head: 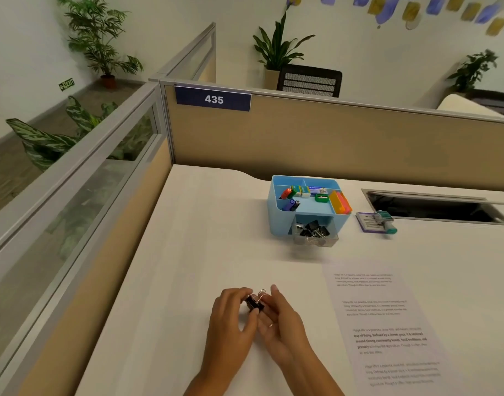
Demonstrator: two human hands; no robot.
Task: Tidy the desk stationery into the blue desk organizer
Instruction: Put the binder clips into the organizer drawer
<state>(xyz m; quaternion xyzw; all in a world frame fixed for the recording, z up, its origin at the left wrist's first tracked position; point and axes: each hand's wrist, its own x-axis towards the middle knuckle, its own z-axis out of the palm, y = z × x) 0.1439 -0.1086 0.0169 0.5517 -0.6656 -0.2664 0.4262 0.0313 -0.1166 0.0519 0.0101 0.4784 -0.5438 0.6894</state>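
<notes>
Pinching a black binder clip (pixel 255 302) low in the frame, both hands meet over the white desk (pixel 205 230). The left hand (pixel 230 324) curls its fingers around the clip's left side, the right hand (pixel 279 318) presses in from the right with fingers half-closed, and a wire handle pokes up between the fingertips. Which hand carries the weight, I can't tell. To the right lies a printed sheet (pixel 385 324). Farther up and right of centre sits the blue desk organizer (pixel 282 221), its clear front drawer (pixel 315 234) pulled out and holding more clips. That drawer lies up and right of the fingers, so the right hand looks nearer for the drop.
</notes>
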